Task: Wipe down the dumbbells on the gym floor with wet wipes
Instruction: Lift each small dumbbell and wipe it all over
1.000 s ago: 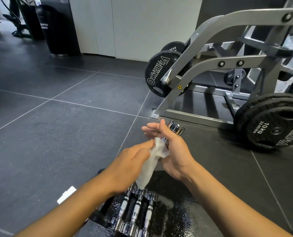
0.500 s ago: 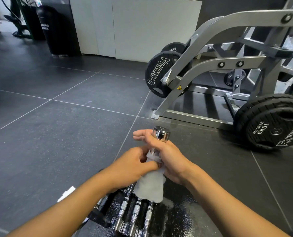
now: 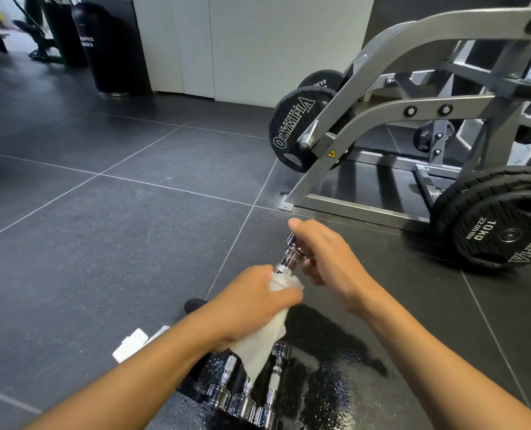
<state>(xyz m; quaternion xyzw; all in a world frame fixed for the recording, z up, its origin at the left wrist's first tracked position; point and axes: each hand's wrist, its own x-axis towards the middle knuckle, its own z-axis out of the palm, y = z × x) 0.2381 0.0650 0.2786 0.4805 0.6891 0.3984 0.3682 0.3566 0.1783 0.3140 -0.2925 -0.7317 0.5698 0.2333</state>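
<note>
Mid-task, by my judgement: the right hand grips the upper end of a chrome dumbbell raised off the floor, while the left hand clutches a wet wipe around its handle. The other dumbbells lie below, and I cannot tell whether they are wiped.

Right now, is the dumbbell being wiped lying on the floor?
No, the right hand holds the dumbbell off the floor while the left hand grips the wipe around its handle.
</note>
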